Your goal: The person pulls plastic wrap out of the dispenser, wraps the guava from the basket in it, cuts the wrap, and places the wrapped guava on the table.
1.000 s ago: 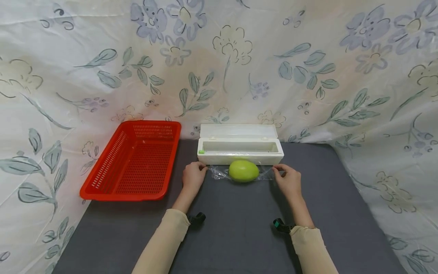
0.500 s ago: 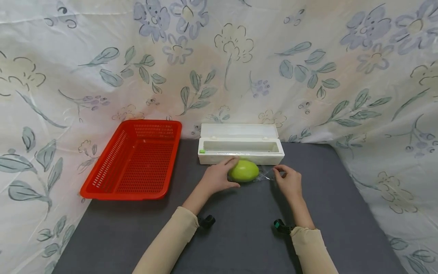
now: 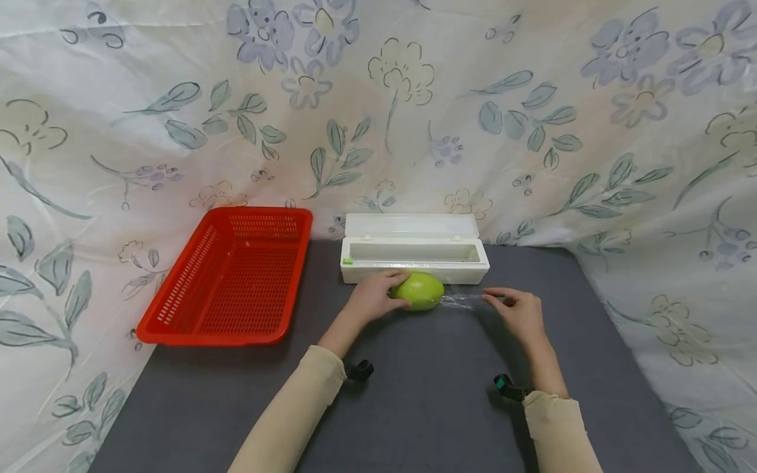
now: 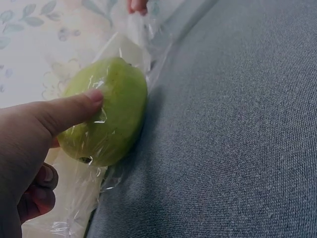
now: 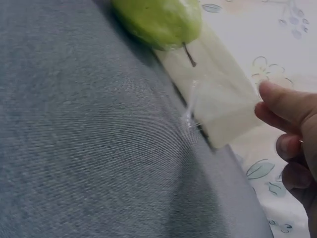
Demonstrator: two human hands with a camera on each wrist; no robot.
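A green pear (image 3: pixel 421 291) lies in clear plastic wrap (image 3: pixel 462 300) on the table, just in front of a white wrap box (image 3: pixel 461 274). My left hand (image 3: pixel 372 295) holds the pear's left end, its thumb (image 4: pixel 79 108) pressing on the film-covered side in the left wrist view. To the right, my right hand (image 3: pixel 522 314) pinches the end of the wrap between thumb and fingertips, and the film stretches from there to the pear. In the right wrist view the pear (image 5: pixel 158 20) shows a thin stem (image 5: pixel 189 54) pointing toward my right hand (image 5: pixel 297 126).
The box's lid (image 3: pixel 411 225) stands raised at the back, against a floral curtain (image 3: pixel 402 131). On the left sits a red perforated basket (image 3: pixel 207 340). Dark grey cloth (image 3: pixel 426 394) covers the table.
My left hand has left the left end of the wrap and moved right onto the pear. My right hand, still pinching the film, has moved right and drawn it out.
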